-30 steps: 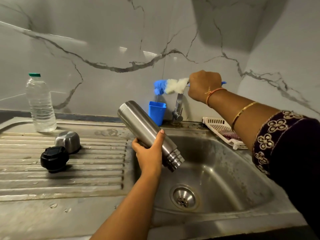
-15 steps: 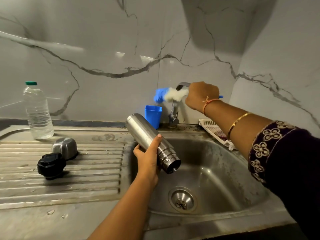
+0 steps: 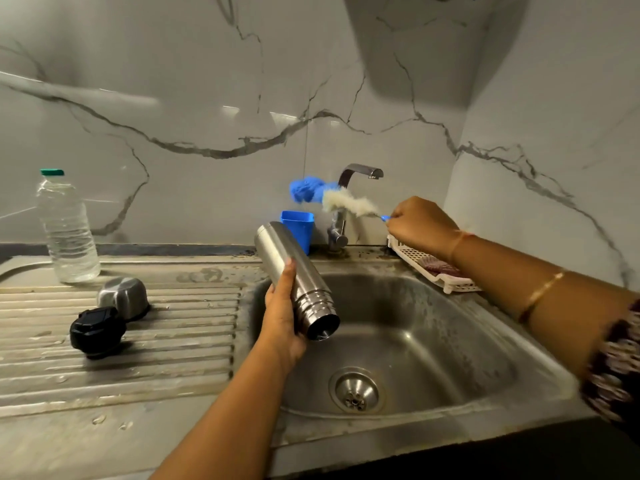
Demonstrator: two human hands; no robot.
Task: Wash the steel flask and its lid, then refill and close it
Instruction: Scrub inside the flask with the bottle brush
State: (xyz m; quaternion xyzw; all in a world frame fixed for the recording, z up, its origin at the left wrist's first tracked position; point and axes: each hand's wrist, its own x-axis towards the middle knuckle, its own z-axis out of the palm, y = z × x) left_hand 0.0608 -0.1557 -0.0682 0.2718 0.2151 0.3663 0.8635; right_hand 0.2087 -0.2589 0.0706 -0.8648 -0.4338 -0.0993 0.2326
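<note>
1. the steel flask [image 3: 304, 282] is held tilted over the sink [image 3: 450, 341], its open mouth pointing down and toward me and its base raised toward the back wall. i see nothing pouring out.
2. the left hand [image 3: 282, 320] is wrapped round its body just above the ribbed neck, thumb lying along the side.
3. it looks rigid and, emptied, probably light. smooth wet steel will likely be slippery, so the ribbed neck or mid-body seems the surest hold.
4. the right hand [image 3: 420, 223] pinches the thin handle of a bottle brush [image 3: 346, 202], whose white and blue bristles are up in front of the tap [image 3: 360, 169], well apart from the flask's mouth.
5. on the drainboard [image 3: 138, 358] to the left, the steel cap [image 3: 123, 296] and black stopper [image 3: 97, 330] rest close together, with a plastic water bottle [image 3: 67, 230] behind them.
</note>
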